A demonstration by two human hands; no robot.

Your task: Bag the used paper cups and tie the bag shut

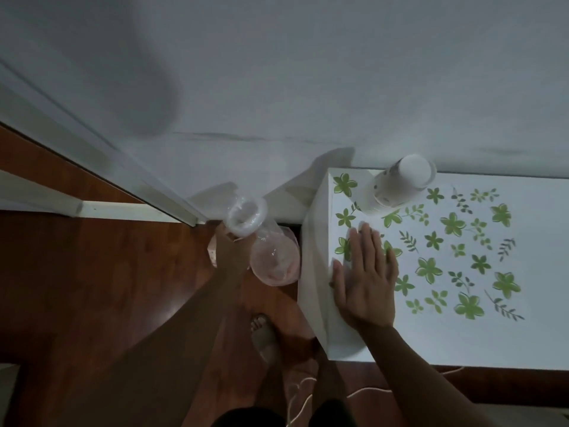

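A stack of white paper cups (397, 184) stands at the far left corner of a white table with green leaf prints (538, 241). My right hand (368, 278) lies flat and open on the table's left part, a little in front of the cups and apart from them. My left hand (226, 245) is down beside the table's left side, gripping a clear plastic bag (246, 215) whose rolled mouth gapes upward. Just below it a pinkish plastic-lined bin or bag (275, 261) sits on the floor against the table.
Dark wooden floor (92, 272) spreads to the left. A white wall (308, 72) and a white door frame (92, 149) close the back. My foot in a sandal (263, 331) stands near the table's front left corner. A thin cord (363, 391) lies on the floor.
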